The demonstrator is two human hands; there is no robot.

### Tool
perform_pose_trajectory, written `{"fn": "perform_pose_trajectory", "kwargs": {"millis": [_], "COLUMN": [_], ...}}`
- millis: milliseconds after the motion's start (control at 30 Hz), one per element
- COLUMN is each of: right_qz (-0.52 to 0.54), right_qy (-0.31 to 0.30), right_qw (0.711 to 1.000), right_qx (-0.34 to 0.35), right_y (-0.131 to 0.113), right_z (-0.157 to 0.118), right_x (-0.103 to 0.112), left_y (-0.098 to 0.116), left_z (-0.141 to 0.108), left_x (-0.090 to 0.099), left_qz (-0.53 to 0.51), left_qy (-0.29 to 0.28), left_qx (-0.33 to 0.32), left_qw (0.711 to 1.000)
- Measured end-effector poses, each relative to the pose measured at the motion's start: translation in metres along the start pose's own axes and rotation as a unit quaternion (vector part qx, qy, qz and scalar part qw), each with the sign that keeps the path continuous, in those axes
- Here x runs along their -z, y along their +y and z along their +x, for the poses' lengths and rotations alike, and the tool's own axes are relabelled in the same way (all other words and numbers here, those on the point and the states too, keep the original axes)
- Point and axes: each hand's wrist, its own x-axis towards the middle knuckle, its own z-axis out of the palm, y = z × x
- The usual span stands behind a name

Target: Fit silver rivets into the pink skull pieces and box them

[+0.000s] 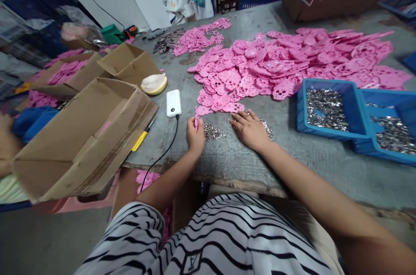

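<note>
My left hand [195,136] is closed around a pink plastic piece [196,121], held on edge above the grey table [175,145]. Palm down, my right hand [249,130] rests on the table with its fingers stretched forward and a little apart. Small shiny metal parts [212,132] lie in a loose heap between my hands, and more of them [268,128] show beside my right hand. Just beyond my fingertips begins a large pile of flat pink plastic pieces [240,76] with cut-out holes. Whatever lies under my right fingers is hidden.
Two blue bins [300,114] of metal parts stand at the right. To the left are cardboard boxes [87,136], a yellow cutter [139,140], a white power bank [173,104] with a cable, and a fruit rind [156,88]. Another person's arm [8,145] shows at the far left.
</note>
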Motion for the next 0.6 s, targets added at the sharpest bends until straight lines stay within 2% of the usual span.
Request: {"fn": "perform_pose_trajectory", "kwargs": {"millis": [233, 400, 600], "right_qz": [-0.015, 0.002, 0.002], "right_qy": [0.01, 0.029, -0.015], "right_qw": [1.0, 1.0, 0.999], "right_qx": [-0.025, 0.011, 0.052], "right_y": [0.005, -0.004, -0.018], "right_z": [-0.001, 0.01, 0.034], "right_x": [0.002, 0.006, 0.005], "left_y": [0.0, 0.0, 0.004], "left_z": [0.001, 0.001, 0.0], "left_x": [-0.01, -0.016, -0.017], "left_qz": [-0.013, -0.025, -0.027], "left_qy": [-0.021, -0.043, -0.049], "left_qx": [0.007, 0.005, -0.001], "left_qw": [1.0, 0.999, 0.998]}}
